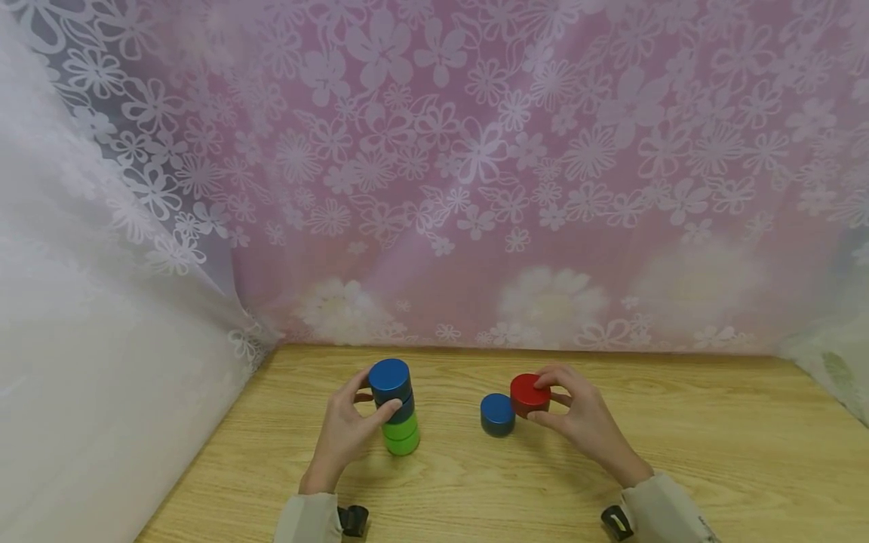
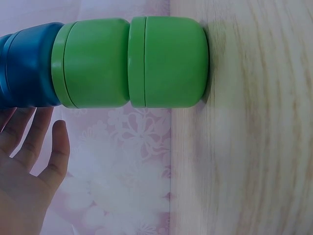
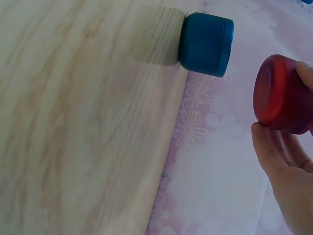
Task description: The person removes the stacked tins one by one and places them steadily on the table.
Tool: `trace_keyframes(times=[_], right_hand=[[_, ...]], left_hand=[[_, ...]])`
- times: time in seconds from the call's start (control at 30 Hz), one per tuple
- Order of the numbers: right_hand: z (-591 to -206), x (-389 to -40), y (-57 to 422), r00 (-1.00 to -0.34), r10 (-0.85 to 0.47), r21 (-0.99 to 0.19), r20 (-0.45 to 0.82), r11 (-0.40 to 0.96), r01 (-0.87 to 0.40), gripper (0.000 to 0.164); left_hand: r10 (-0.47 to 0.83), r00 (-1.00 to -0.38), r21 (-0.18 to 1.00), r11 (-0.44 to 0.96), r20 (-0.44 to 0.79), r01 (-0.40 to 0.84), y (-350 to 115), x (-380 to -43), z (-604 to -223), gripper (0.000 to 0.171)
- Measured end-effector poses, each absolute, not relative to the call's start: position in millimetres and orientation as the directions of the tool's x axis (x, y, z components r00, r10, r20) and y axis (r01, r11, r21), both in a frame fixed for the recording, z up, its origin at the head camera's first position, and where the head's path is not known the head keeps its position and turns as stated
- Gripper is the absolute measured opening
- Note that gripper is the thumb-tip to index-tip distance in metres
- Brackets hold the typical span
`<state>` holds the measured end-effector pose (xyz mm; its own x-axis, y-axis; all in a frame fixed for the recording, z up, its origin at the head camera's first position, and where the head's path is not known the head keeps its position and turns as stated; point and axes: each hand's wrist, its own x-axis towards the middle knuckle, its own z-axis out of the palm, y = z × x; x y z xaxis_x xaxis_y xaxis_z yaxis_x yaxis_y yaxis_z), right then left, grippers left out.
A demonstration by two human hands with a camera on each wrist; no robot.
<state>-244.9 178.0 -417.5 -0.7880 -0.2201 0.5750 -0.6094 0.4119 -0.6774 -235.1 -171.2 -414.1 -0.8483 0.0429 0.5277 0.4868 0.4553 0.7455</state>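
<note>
A stack of small round lidded tins stands upright on the table, with two blue tins on two green ones. My left hand [image 1: 345, 428] holds the top blue tin [image 1: 390, 377] near its join with the lower blue tin [image 2: 32, 66], thumb on the near side and fingers behind. Below them are the upper green tin [image 2: 95, 63] and the bottom green tin [image 2: 171, 61]. In my right hand [image 1: 587, 418] a red tin [image 1: 529, 391] is pinched between thumb and fingers, raised off the table. Just left of it a separate blue tin [image 3: 203, 44] rests on the wood.
The wooden table [image 1: 448, 490] runs back to a pink floral curtain [image 1: 434, 188]. A white cloth [image 1: 102, 339] hangs along the left side. Each wrist carries a small black camera mount, one by the left sleeve [image 1: 308, 519] and one by the right sleeve [image 1: 668, 509].
</note>
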Motion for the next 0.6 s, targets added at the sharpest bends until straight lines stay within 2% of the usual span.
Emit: trace_keyframes(times=[0.6], right_hand=[[-423.8,-249.7,182.8,-0.828,-0.230,-0.698,0.512,0.450,-0.557,0.039]], left_hand=[[0.043,-0.848,0.749,0.447,0.528,0.489,-171.2,-234.9,-413.8,0.057]])
